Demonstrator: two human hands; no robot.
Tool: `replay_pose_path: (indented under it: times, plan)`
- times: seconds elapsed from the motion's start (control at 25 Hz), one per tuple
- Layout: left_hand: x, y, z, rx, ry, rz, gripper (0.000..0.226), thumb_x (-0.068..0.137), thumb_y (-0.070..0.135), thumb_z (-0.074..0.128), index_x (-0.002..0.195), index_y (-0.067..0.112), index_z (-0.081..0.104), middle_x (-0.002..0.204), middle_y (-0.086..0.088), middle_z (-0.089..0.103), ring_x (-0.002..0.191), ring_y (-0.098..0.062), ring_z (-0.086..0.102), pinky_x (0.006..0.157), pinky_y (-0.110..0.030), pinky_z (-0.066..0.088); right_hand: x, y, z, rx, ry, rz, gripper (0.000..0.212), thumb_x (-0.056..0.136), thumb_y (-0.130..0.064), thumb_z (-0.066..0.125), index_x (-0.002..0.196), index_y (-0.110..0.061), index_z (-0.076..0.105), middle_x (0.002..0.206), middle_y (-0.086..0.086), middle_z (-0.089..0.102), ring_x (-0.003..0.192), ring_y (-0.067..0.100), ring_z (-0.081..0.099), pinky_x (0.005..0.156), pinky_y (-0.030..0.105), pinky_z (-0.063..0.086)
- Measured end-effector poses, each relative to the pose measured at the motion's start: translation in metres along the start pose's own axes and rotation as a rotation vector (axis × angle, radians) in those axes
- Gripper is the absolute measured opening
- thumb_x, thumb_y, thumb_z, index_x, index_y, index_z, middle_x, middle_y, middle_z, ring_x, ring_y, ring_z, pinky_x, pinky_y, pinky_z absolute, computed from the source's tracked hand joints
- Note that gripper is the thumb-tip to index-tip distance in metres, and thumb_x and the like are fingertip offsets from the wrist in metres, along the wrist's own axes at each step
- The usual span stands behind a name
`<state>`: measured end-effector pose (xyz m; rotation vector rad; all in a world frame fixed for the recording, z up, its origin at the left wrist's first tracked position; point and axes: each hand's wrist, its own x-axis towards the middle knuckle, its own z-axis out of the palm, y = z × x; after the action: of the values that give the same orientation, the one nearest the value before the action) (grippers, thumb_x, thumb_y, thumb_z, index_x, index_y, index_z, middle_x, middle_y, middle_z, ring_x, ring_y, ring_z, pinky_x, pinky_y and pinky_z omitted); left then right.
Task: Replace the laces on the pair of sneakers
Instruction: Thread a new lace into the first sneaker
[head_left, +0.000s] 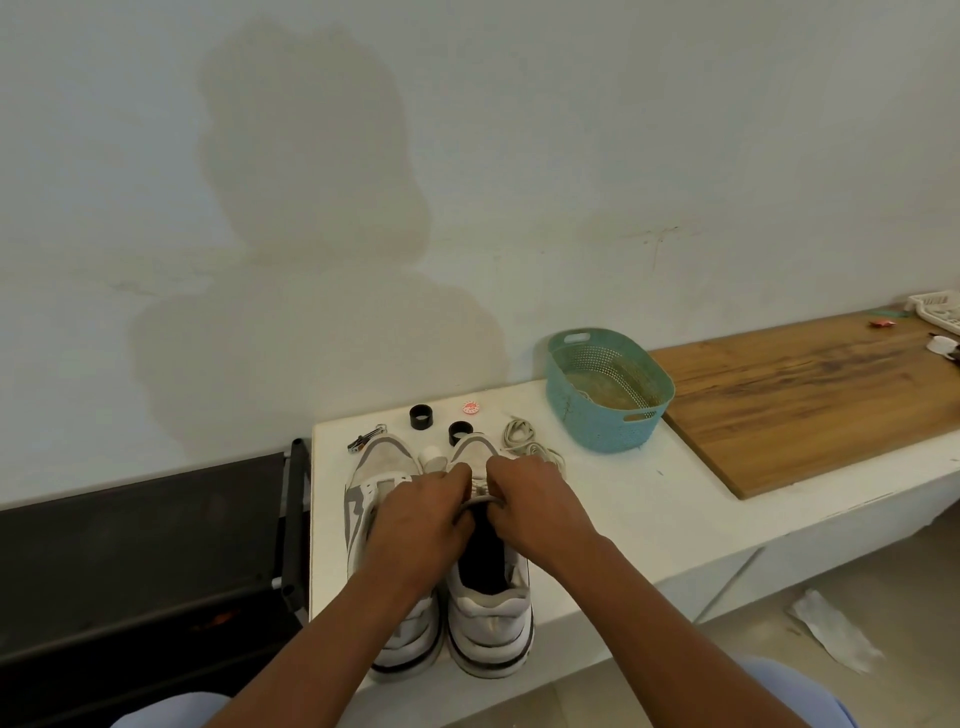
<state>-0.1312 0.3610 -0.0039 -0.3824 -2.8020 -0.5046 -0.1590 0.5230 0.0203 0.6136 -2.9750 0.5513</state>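
— What is the grip doing right now?

— Both are at the lacing area of the right-hand sneaker (488, 587). The left hand (421, 525) and the right hand (535, 506) each have fingers curled, and a pale lace loop (480, 503) arcs between them, so I'd say both grips are pinching that lace. The exact fingertip contact is hidden behind the knuckles.

— Where do the shoes stand?

— Side by side on the white surface (649, 499), heels toward the person, toes toward the wall. The left-hand sneaker (382, 467) is partly covered by the left forearm, but its lacing area appears to show white crossings.

— How far along would you judge it?

— Somewhere in the middle, though I can't say more than that. A loose coil of laces (524, 441) lies on the surface just past the right shoe's toe — whether those are the old ones pulled out or the new ones waiting, I cannot tell. The right shoe's tongue area looks open and dark near the collar, so its lacing is unfinished at that end.

— What else is about?

— Two black rings (422, 417), a small round cap (470, 408), a metal tool (363, 439) near the left toe, and a teal basket (608, 389) beside a wooden board (810, 389).
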Motion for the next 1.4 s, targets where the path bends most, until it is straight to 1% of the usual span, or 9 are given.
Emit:
replay_pose_path:
  times: [0.24,0.52,0.68,0.8,0.96,1.04,1.16,1.28,1.4]
  plan:
    - [0.003,0.005,0.005,-0.008,-0.004,0.016,0.011,0.095,0.018,0.052,0.105,0.017,0.05,0.076,-0.003,0.067,0.068,-0.027,0.063,0.06,-0.043,0.051,0.001,-0.001,0.011,0.028,0.046,0.054,0.005,0.096,-0.015,0.049,0.1,-0.013,0.051,0.095,0.013,0.065,0.082,0.029,0.059,0.049,0.025,0.027]
    - [0.005,0.002,0.002,-0.009,0.004,-0.037,0.021,0.098,0.033,0.048,0.116,0.022,0.048,0.088,0.002,0.068,0.081,-0.022,0.065,0.072,-0.039,0.051,-0.003,0.0,0.013,-0.038,0.098,0.147,0.021,0.096,-0.032,0.048,0.113,-0.021,0.051,0.097,0.002,0.067,0.083,0.025,0.061,0.066,0.035,0.051]
    - [0.006,-0.016,-0.007,0.069,-0.17,-0.155,0.051,0.076,0.044,0.048,0.126,0.037,0.054,0.099,0.012,0.069,0.108,-0.014,0.058,0.108,-0.041,0.031,-0.004,0.01,0.003,-0.072,-0.079,0.199,0.035,0.088,-0.053,0.054,0.109,-0.027,0.063,0.102,-0.005,0.068,0.095,0.021,0.063,0.076,0.034,0.05]
    - [0.008,-0.021,-0.012,0.053,-0.241,-0.183,0.042,0.088,0.035,0.048,0.128,0.04,0.058,0.108,0.014,0.07,0.126,-0.013,0.048,0.12,-0.047,0.018,-0.002,0.02,-0.006,0.012,-0.166,0.256,0.029,0.083,-0.044,0.06,0.108,-0.033,0.069,0.111,-0.011,0.069,0.103,0.018,0.062,0.084,0.033,0.049]
    - [0.011,-0.021,-0.015,0.073,-0.229,-0.181,0.022,0.095,0.04,0.055,0.113,0.041,0.067,0.1,0.019,0.067,0.122,-0.012,0.047,0.118,-0.049,0.022,-0.001,0.024,-0.005,-0.003,-0.164,0.257,0.022,0.084,-0.03,0.067,0.105,-0.034,0.072,0.111,-0.014,0.069,0.106,0.017,0.062,0.08,0.031,0.048]
    - [0.012,-0.024,-0.015,0.076,-0.204,-0.189,0.014,0.095,0.045,0.054,0.098,0.041,0.067,0.094,0.02,0.063,0.114,-0.012,0.05,0.116,-0.05,0.027,0.002,0.029,-0.003,0.031,-0.122,0.284,0.012,0.085,-0.036,0.065,0.085,-0.026,0.071,0.093,-0.011,0.069,0.092,0.015,0.062,0.068,0.029,0.044]
    - [0.015,-0.031,-0.014,-0.041,-0.11,-0.21,0.024,0.09,0.054,0.05,0.074,0.04,0.06,0.08,0.021,0.062,0.09,-0.005,0.054,0.101,-0.047,0.044,0.007,0.039,-0.002,0.371,-0.078,0.34,0.035,0.082,-0.037,0.067,0.06,-0.01,0.062,0.061,-0.001,0.057,0.06,0.013,0.049,0.061,0.032,0.042]
    - [0.019,-0.029,-0.015,-0.42,0.002,-0.278,0.035,0.094,0.052,0.061,0.064,0.033,0.063,0.074,0.012,0.067,0.079,-0.005,0.062,0.083,-0.038,0.052,0.011,0.035,-0.015,0.862,-0.076,0.351,0.021,0.084,-0.024,0.073,0.072,-0.008,0.08,0.079,0.001,0.077,0.079,0.012,0.069,0.08,0.028,0.051]
    - [0.027,-0.017,-0.021,-0.756,0.085,-0.33,0.036,0.092,0.048,0.067,0.066,0.023,0.072,0.075,0.004,0.072,0.067,-0.009,0.064,0.072,-0.035,0.052,0.015,0.033,-0.019,1.196,-0.12,0.341,0.023,0.091,-0.023,0.071,0.096,-0.002,0.081,0.099,0.014,0.079,0.099,0.03,0.075,0.096,0.037,0.058]
